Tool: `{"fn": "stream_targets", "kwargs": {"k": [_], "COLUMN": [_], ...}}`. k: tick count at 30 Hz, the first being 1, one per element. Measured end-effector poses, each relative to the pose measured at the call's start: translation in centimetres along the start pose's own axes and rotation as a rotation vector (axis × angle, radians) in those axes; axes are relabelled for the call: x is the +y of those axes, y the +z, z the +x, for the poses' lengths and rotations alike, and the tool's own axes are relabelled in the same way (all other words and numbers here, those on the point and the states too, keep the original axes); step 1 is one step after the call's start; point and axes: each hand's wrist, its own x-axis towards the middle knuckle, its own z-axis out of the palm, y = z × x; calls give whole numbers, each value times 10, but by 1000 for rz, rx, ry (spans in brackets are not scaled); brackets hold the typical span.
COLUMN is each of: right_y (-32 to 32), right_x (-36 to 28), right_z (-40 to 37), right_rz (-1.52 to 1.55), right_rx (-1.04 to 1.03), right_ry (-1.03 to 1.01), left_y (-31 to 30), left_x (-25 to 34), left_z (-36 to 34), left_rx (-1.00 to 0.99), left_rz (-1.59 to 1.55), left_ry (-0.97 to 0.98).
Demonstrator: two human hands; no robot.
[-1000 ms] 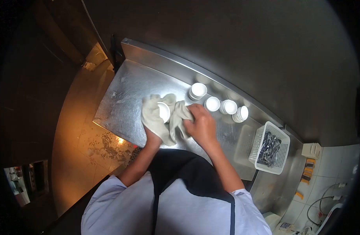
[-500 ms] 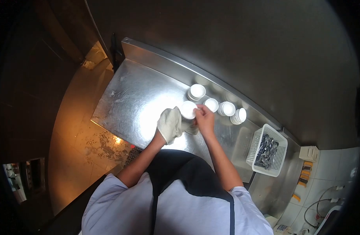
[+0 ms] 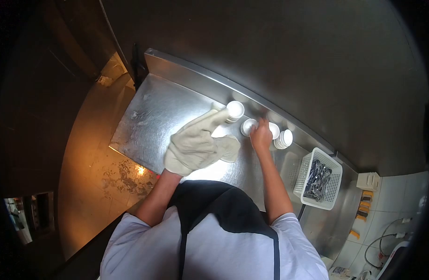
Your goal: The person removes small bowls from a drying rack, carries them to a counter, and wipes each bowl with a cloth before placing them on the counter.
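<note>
A grey-beige cloth (image 3: 195,144) drapes over my left hand (image 3: 174,167) and hides its fingers. One fold of the cloth reaches the rim of the leftmost stack of small white bowls (image 3: 235,109). My right hand (image 3: 261,135) is over the row, its blurred fingers between a white bowl (image 3: 248,127) on its left and another bowl stack (image 3: 274,130) that it partly covers. I cannot tell whether these fingers grip a bowl. Further right leans one more stack of white bowls (image 3: 284,138).
The steel counter (image 3: 151,109) has a raised back edge (image 3: 200,70) behind the bowls. On the right stands a white perforated basket (image 3: 298,186) of metal cutlery (image 3: 318,179). Left of the counter lies a wet, stained floor (image 3: 93,154).
The bowl held at the cloth has left that spot. My left hand and the cloth, now spread wider, reach toward the leftmost stack; my right hand has moved right to the other stacks.
</note>
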Motion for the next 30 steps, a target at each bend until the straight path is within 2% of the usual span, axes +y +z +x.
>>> {"fn": "stream_targets", "kwargs": {"k": [1,2,4,7,11,15,18,20,23,26,27,30], "right_y": [-1,-1,3,6,-5,-7,-11,-15,-26,-38,-52,-64], "right_x": [2,5,16,28,28,27,25,23,18,-10,-34,-79], "right_z": [1,1,0,-6,-10,-12,-4,-4,-4,-12,-13,-24], "right_rz": [-26,-53,-33,50,82,78,59,78,181,414,570,776], "right_rx": [-97,-195,-152,-107,-103,-95,-139,-159,10,-122,-243,-454], "right_ry": [30,63,39,22,99,145,152,166,61,182,266,232], "left_y": [8,22,49,43,7,1,14,26,33,37,40,50], "left_x": [-10,-32,-76,-96,-64,-17,8,15,16,2,-3,-17], "left_z": [3,-1,-19,-52,-50,-9,19,19,18,20,22,21], "left_rx": [-49,-75,-128,-44,-49,110,209,205,161,100,89,73], "left_rz": [-128,-100,-44,345,516,554,498,372,203,25,-41,-254], "left_ry": [-65,-52,-33,92,179,292,351,329,285,217,192,88]}}
